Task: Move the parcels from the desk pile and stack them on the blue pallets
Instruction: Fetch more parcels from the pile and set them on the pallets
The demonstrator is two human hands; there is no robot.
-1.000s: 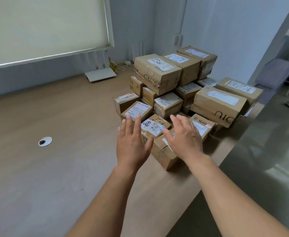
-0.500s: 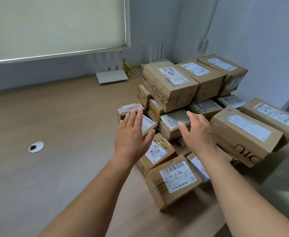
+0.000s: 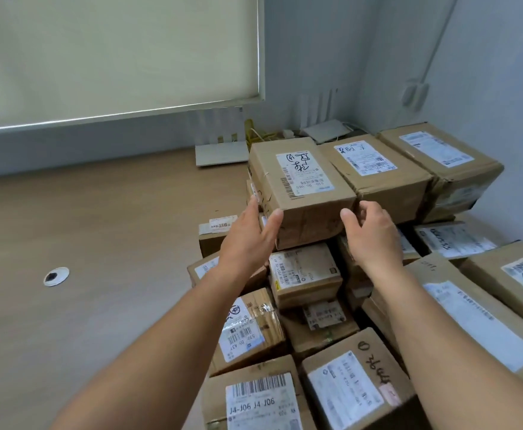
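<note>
Hands have come up off the low parcels they hovered over half a second ago and now bracket the top parcel (image 3: 303, 181) of the pile. They are apart, one at each front corner. The left hand (image 3: 247, 235) lies with straight fingers along the parcel's left side and its thumb on the front face. The right hand (image 3: 370, 234) has its fingers curled at the front right corner, at the seam with the neighbouring parcel (image 3: 374, 169); whether they have closed on the cardboard I cannot tell.

The top parcel sits where it did, flat on the smaller parcels and touching its neighbour, so by my reading the lift has not begun and this is only the reach turning into a grip. The pile on the bench (image 3: 99, 274) looks untouched.

Left fingertips are hidden behind the parcel's corner, and its underside cannot be seen. The pile is cut off at the bottom and right edges. Blue pallets are nowhere in view, so where the parcel must go cannot be judged.
</note>
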